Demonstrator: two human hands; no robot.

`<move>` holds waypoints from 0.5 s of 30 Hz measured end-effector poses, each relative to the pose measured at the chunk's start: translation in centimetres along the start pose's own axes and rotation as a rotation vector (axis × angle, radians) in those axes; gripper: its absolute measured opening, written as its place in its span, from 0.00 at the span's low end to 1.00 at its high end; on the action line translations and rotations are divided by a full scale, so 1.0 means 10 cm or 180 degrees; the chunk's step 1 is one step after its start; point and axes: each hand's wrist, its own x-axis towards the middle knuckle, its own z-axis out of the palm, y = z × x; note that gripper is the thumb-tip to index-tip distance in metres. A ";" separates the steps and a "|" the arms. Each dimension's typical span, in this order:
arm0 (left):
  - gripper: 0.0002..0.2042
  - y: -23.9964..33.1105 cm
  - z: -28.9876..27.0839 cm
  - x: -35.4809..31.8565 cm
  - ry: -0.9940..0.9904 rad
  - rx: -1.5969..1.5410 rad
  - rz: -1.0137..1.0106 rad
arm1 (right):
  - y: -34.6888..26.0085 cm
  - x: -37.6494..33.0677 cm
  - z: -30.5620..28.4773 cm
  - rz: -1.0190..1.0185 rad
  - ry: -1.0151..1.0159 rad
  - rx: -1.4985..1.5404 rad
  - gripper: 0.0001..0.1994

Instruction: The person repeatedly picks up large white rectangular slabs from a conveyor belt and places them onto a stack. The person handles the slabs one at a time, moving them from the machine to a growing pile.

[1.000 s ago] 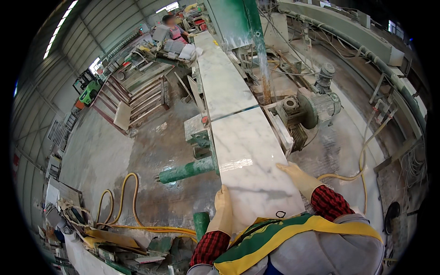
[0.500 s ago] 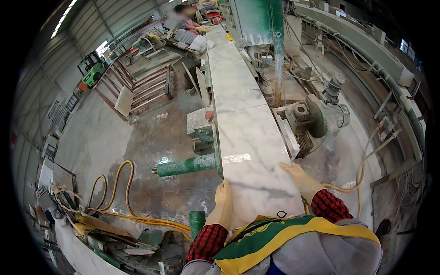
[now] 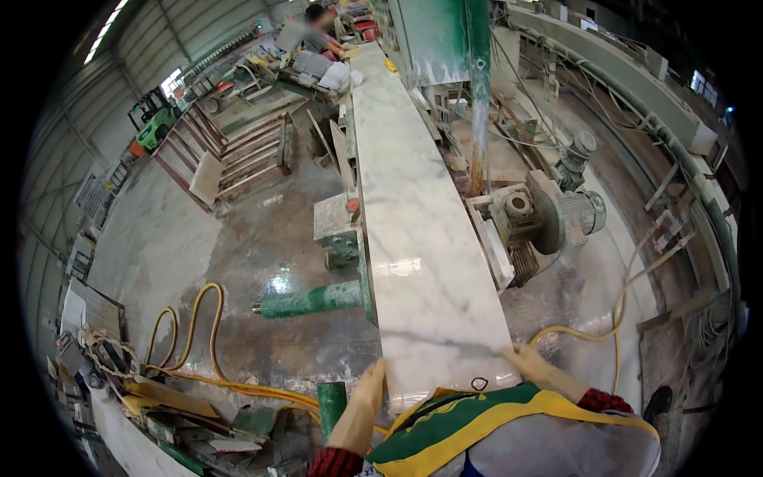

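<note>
A long white marble slab [image 3: 437, 278] with grey veins runs from my waist into the distance, its polished face reflecting light. My left hand [image 3: 367, 397], in a cream rubber glove, grips its left edge near the close end. My right hand [image 3: 540, 369], gloved alike, holds the right edge a little farther along. The fingers under both edges are hidden. My green and yellow apron [image 3: 461, 425] overlaps the near end, and a small black ring [image 3: 479, 384] shows just above its border.
A green cylinder [image 3: 310, 300] juts out left of the slab; an upright green post [image 3: 332, 405] stands by my left arm. A motor [image 3: 579, 208] sits to the right. Yellow hoses [image 3: 214, 318] cross the wet floor. Another person [image 3: 318, 38] is at the far end.
Both hands have come back toward my body along the slab's edges. The slab's veins sit slightly nearer to me, and the seam seen across it earlier no longer shows.
</note>
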 end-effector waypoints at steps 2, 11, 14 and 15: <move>0.31 0.13 0.00 -0.40 -0.0483 0.0059 -0.0511 | 0.16 -0.06 0.05 -0.0749 0.0022 -0.0280 0.23; 0.27 -0.22 0.33 -0.43 0.0653 0.0003 -0.0093 | 0.09 0.10 0.06 -0.0629 0.0239 -0.0360 0.21; 0.30 0.12 0.40 -0.63 0.0760 0.0097 -0.0295 | 0.19 0.16 0.04 -0.0596 0.0409 -0.0495 0.20; 0.31 0.24 0.41 -0.72 0.0846 0.0253 -0.0373 | 0.10 0.11 0.07 -0.0535 0.0435 -0.0500 0.20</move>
